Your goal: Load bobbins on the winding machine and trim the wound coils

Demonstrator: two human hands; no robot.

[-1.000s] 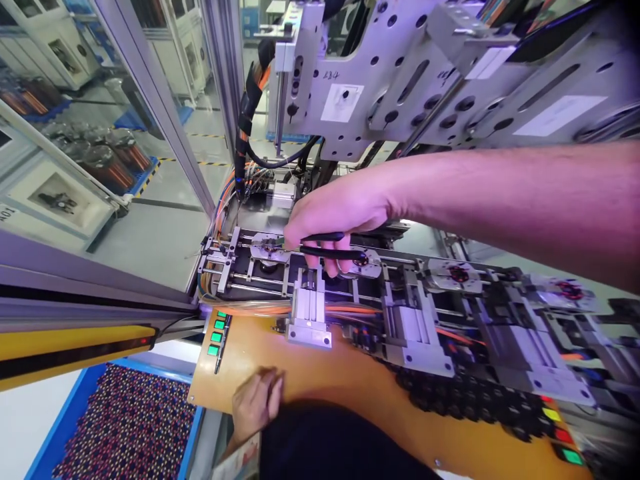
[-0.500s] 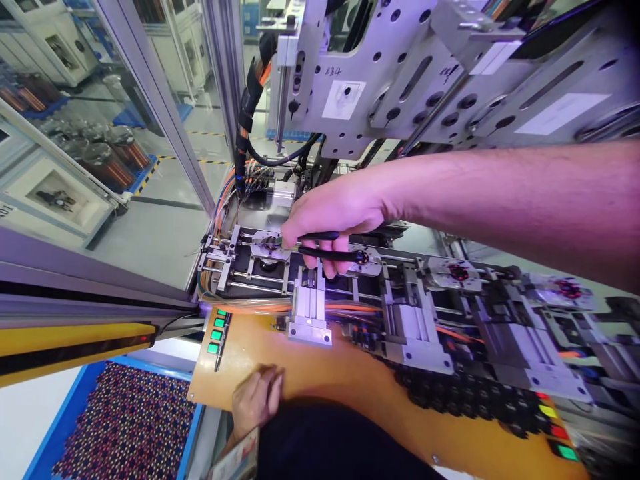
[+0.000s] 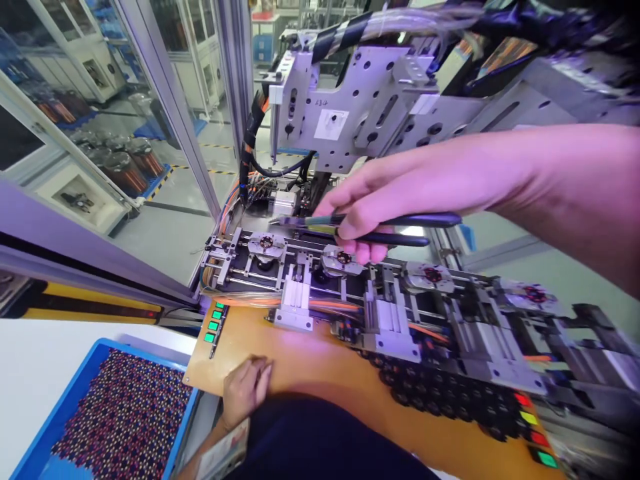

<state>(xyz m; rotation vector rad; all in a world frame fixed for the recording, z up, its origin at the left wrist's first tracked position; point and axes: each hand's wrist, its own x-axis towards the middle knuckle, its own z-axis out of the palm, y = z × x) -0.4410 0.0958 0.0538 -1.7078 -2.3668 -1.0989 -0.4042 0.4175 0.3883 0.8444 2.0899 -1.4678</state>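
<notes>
My right hand [image 3: 370,207] is closed around black-handled pliers [image 3: 405,230], whose metal tips point left over the machine's rail. Below the tips, a round clamp fixture [image 3: 267,245] carries a small dark part. A second fixture [image 3: 343,260] sits just under my right fingers, and a third [image 3: 430,276] lies to the right. My left hand [image 3: 247,390] rests on the orange panel [image 3: 295,353] near its front left, fingers curled; whether anything is in them is hidden.
At the lower left stands a blue tray [image 3: 50,417] full of small round parts. Green buttons [image 3: 213,325] line the panel's left side. Many black round parts [image 3: 440,393] lie along the rail's front. A metal plate assembly [image 3: 350,120] hangs behind my right hand.
My right hand has lifted the pliers off the left fixture and turned so they point left. The view has shifted slightly. My left hand stays on the panel.
</notes>
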